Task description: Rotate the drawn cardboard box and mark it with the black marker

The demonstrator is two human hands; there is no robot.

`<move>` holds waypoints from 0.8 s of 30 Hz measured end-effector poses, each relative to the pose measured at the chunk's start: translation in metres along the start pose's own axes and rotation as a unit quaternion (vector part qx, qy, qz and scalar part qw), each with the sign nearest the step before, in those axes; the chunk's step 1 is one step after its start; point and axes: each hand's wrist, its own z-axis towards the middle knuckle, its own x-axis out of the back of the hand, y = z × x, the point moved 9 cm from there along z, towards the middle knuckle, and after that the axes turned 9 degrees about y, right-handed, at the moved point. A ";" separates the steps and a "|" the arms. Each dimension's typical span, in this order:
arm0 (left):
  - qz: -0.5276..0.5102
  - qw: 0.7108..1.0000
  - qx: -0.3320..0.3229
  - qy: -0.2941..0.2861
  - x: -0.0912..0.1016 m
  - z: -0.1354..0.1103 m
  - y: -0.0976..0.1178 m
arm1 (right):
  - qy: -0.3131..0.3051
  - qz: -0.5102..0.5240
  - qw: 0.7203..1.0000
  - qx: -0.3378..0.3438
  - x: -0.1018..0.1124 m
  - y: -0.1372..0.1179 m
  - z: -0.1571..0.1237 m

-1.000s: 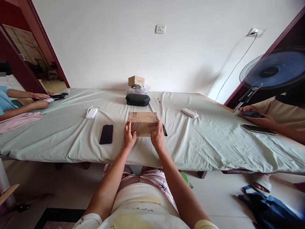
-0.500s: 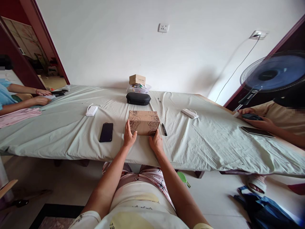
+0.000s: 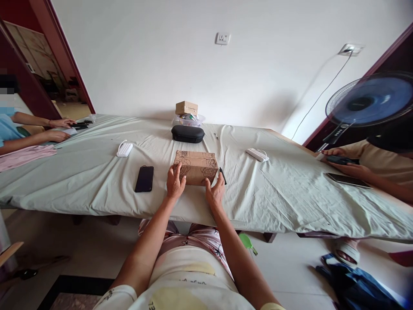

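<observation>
A brown cardboard box (image 3: pixel 195 173) with black scribbled loops on its top and front rests on the cloth in front of me. At its left front corner is my left hand (image 3: pixel 175 183), fingers spread, with fingertips at the box's face. My right hand (image 3: pixel 215 191) is by the right front corner, thumb and fingers apart; whether it touches the cardboard I cannot tell. Just beyond the right fingers lies a black marker pen (image 3: pixel 223 175), partly covered by them. A dark smartphone (image 3: pixel 144 179) lies left of my left hand.
Behind the box sit a black zip case (image 3: pixel 187 134) and a plastic tub (image 3: pixel 201 118) topped by a small carton (image 3: pixel 186 107). White corded devices (image 3: pixel 124 149) lie on either side. People sit at both ends; a fan (image 3: pixel 361 103) stands at right.
Both hands have loosened from the box's sides, their fingers now spread. The right hand has shifted slightly right, over part of the pen. The box is slightly nearer me.
</observation>
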 end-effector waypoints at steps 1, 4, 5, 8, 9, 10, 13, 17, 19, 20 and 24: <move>0.003 1.000 -0.004 0.001 0.000 0.000 0.001 | 0.024 -0.005 1.000 0.016 0.007 -0.007 0.003; 0.009 1.000 -0.024 0.004 -0.001 -0.001 0.005 | 0.032 -0.023 0.994 0.098 0.018 -0.045 0.005; 0.013 0.999 -0.028 0.008 -0.001 -0.002 0.006 | 0.009 -0.027 0.991 0.134 0.015 -0.062 0.002; 0.025 0.999 -0.022 0.024 0.002 -0.002 0.004 | -0.086 -0.037 0.970 0.224 -0.010 -0.111 -0.014; 0.028 0.999 -0.014 0.028 0.003 -0.002 0.002 | -0.112 -0.041 0.963 0.242 -0.020 -0.123 -0.020; 0.030 0.999 -0.006 0.030 0.003 -0.001 0.000 | -0.133 -0.043 0.956 0.256 -0.030 -0.134 -0.025; 0.021 1.000 0.000 0.022 0.004 0.002 -0.002 | -0.160 -0.050 0.949 0.267 -0.050 -0.148 -0.033; 0.006 1.000 -0.001 0.016 0.005 0.005 0.000 | -0.145 -0.051 0.955 0.256 -0.048 -0.137 -0.028; 0.008 1.000 0.012 0.014 0.005 0.005 0.000 | -0.128 -0.059 0.958 0.249 -0.039 -0.124 -0.019; 0.009 1.000 0.018 0.010 0.004 0.005 0.000 | -0.117 -0.065 0.961 0.243 -0.034 -0.116 -0.014; 0.003 1.000 0.020 -0.005 0.000 0.003 0.001 | -0.064 -0.079 0.974 0.204 -0.011 -0.080 0.010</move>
